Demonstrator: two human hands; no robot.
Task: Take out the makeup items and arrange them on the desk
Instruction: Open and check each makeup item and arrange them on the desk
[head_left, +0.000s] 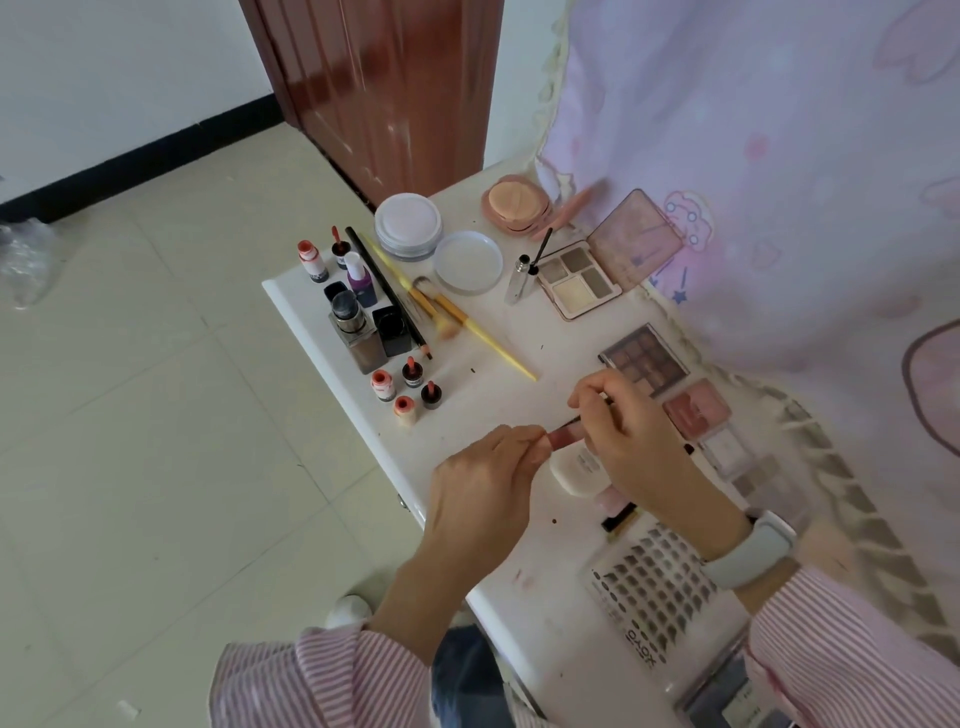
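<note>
Above the white compact (579, 470), left hand (480, 499) pinches a small pink tube (563, 435); right hand (631, 434) grips its thin applicator wand (589, 413), over the desk (322, 332).

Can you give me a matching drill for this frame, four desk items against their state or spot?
Items:
1. mascara wand
2. four-pan eyeshadow palette
3. yellow-handled brushes
4. small pink tube

States:
A. lid open, by the curtain
B. lying flat at mid-desk
C. pinched between both hands
D. out of its tube, propped on it

Pairs: 1-D, 2-A, 3-B, 4-C
</note>
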